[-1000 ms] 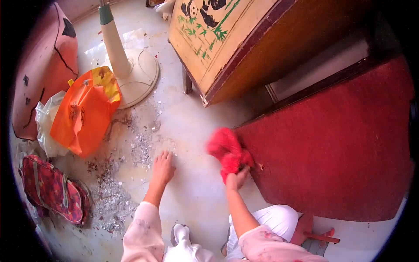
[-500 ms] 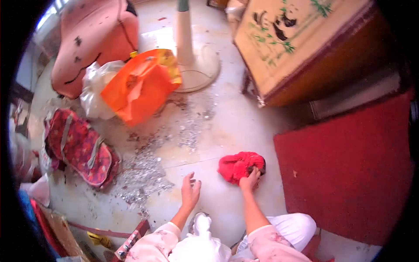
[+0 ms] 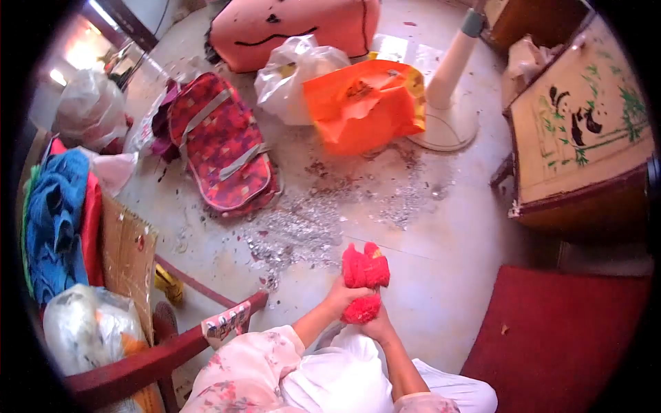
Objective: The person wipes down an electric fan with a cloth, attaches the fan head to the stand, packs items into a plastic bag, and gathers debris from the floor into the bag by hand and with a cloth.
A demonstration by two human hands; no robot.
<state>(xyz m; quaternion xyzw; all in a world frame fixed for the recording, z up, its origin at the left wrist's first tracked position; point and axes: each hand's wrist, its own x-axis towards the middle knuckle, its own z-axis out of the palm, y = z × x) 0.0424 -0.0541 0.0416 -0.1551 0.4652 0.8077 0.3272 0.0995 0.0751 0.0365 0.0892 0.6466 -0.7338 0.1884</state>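
Note:
A bunched red fuzzy item (image 3: 365, 267) is between my two hands, low in the centre of the head view. My left hand (image 3: 341, 297) is closed round its left side. On the lower right, my right hand (image 3: 378, 325) grips the same item, with part of the red bulging between the hands. A small yellow patch shows at its top. Just ahead on the floor lie many silvery flakes (image 3: 292, 230) and darker crumbs.
A patterned red bag (image 3: 220, 144), an orange bag (image 3: 365, 103) and a pink case (image 3: 296, 27) lie ahead. The stand base (image 3: 447, 131) and panda-painted cabinet (image 3: 585, 124) are right, above a red board (image 3: 558, 344). A dark red wooden frame (image 3: 165, 344) stands left.
The view has swung left. My left hand, earlier empty and open, has come over to the red item and taken hold of it. My right hand has brought the item closer to my lap.

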